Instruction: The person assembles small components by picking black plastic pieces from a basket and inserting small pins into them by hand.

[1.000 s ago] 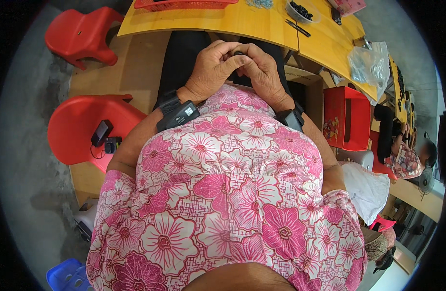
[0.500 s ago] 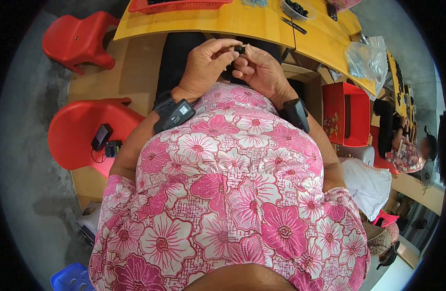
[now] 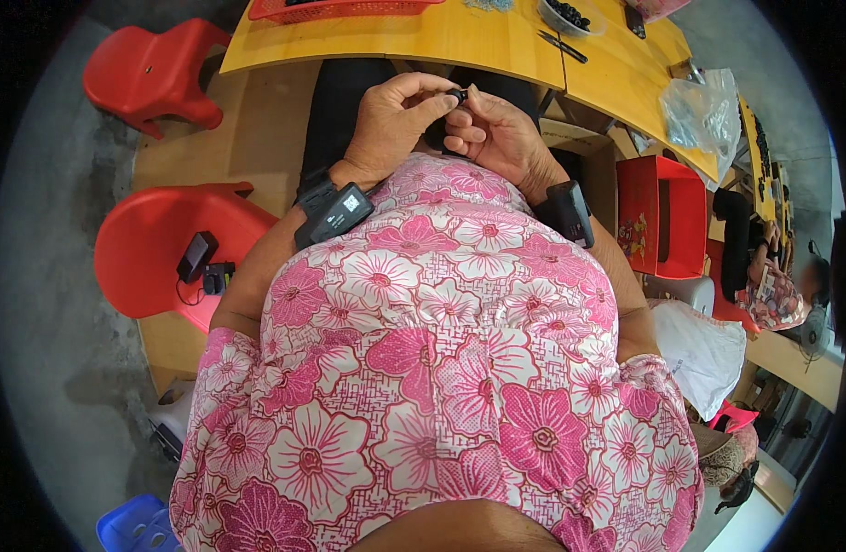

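Note:
A small black piece [image 3: 458,95], roundish and too small to name more exactly, sits between my fingertips just in front of the table's near edge. My left hand [image 3: 397,120] pinches it between thumb and forefinger. From the other side my right hand [image 3: 498,131] closes thumb and forefinger on it, with the other fingers curled beneath. Each wrist wears a black strapped device, the left one [image 3: 338,219] lying on the inner forearm and the right one [image 3: 567,213] standing at the wrist. Parts of the piece are hidden by the fingers.
On the yellow table [image 3: 423,41] stand a red basket [image 3: 349,9] and a clear bowl of black pieces [image 3: 567,17], beside a black pen-like tool [image 3: 563,46]. A plastic bag [image 3: 703,115] hangs at the right edge. Red chairs [image 3: 165,244] are left; a red box [image 3: 662,216] is right.
My hands stay at the same place, the fingers shifting slightly around the small black piece. The whole view has moved a few pixels.

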`<state>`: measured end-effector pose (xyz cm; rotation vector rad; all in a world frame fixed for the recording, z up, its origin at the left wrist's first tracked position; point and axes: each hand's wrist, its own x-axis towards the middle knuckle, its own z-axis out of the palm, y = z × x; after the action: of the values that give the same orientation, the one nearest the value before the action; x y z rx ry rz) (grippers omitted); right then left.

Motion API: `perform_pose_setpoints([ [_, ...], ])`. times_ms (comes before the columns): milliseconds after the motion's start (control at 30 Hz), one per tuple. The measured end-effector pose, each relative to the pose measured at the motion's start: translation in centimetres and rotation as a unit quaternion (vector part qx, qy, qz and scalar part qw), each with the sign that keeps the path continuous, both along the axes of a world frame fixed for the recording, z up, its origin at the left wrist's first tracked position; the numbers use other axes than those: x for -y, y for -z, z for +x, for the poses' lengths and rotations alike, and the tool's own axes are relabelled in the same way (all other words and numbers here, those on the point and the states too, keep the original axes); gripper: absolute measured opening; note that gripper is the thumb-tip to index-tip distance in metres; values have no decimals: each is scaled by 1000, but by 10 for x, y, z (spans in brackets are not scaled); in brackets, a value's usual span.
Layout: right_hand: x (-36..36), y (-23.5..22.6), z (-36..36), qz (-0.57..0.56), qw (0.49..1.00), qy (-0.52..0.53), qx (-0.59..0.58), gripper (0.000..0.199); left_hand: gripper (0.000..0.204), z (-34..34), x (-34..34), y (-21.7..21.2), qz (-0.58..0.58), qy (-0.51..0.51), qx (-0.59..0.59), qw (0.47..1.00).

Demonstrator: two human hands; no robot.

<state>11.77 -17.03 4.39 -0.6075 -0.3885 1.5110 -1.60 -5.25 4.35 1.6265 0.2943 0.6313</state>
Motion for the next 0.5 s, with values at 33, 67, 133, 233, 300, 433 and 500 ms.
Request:
perform_pose_setpoints([
  [33,0,0,0,-1,1000,-3,-2,25,22,0,0,-1,0,0,0,1000],
  [67,0,-1,-1,-2,1000,-6,-4,26,22,-1,1,-2,-5,1,-6,1000],
  [133,1,0,-2,-3,1000,-6,-9,26,22,-2,1,-3,-10,3,-13,1000],
  [233,2,1,-3,-10,1000,-8,-17,27,22,-3,1,-1,-26,5,-34,999],
  [300,3,1,-3,-16,1000,-9,-21,28,22,-3,0,1,-49,10,-51,997],
  [433,1,0,-1,-28,1000,-11,-2,28,21,0,0,3,-45,1,-25,999],
  [500,-1,-2,0,-27,1000,-11,2,28,22,2,-3,5,11,-14,-17,1000],
])
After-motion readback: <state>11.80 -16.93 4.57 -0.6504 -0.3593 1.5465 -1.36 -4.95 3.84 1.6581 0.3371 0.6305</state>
